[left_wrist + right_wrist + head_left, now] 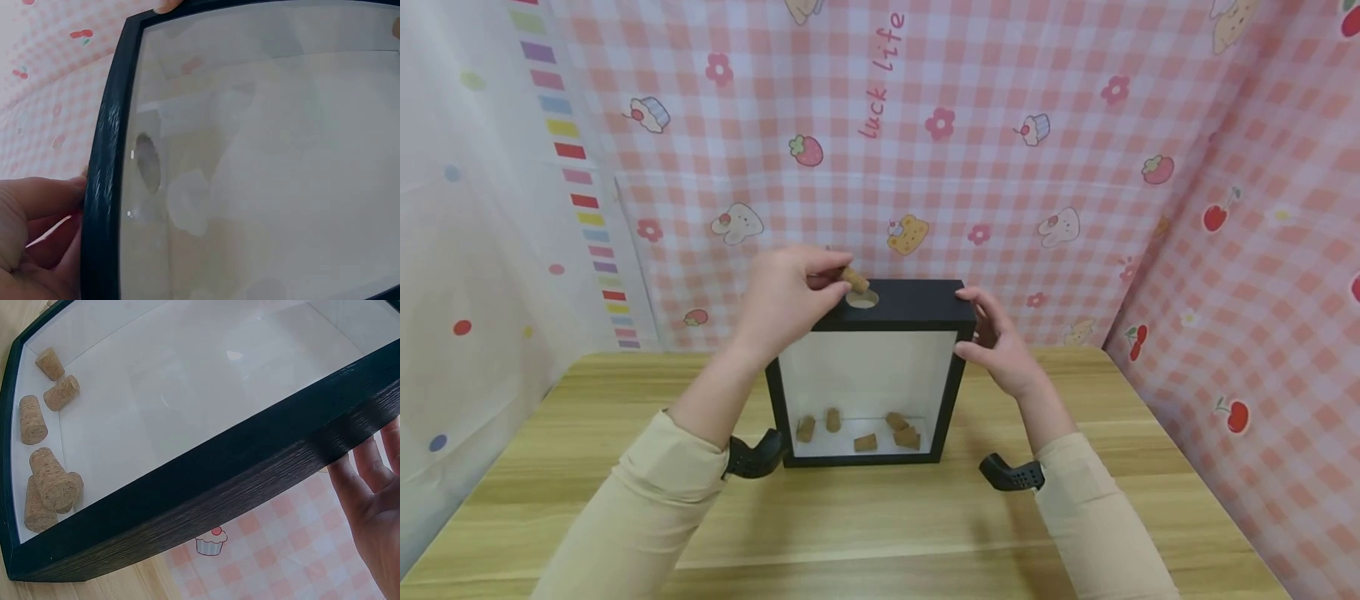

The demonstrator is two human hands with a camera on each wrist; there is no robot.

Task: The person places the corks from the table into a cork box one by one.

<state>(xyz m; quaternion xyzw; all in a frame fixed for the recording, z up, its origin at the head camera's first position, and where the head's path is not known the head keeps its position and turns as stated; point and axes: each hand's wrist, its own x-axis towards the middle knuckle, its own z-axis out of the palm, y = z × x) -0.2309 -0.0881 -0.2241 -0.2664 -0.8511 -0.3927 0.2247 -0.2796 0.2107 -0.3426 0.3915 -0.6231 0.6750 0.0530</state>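
A black-framed box with a clear front [865,375] stands upright on the table. Between thumb and fingers, my left hand [786,296] pinches a cork [854,280] right over the round hole [862,299] in the box's top. My right hand [1003,346] holds the box's right side near the upper corner, thumb at the front edge and fingers at the top and side. Several corks [33,419] lie or stand on the box's floor behind the clear front. In the left wrist view the frame hides the cork and the left fingertips.
The box rests on a wood-grain table [865,533]. Behind it hangs a pink checked cloth [985,175], with a white dotted cloth [475,225] at the left and more checked cloth at the right.
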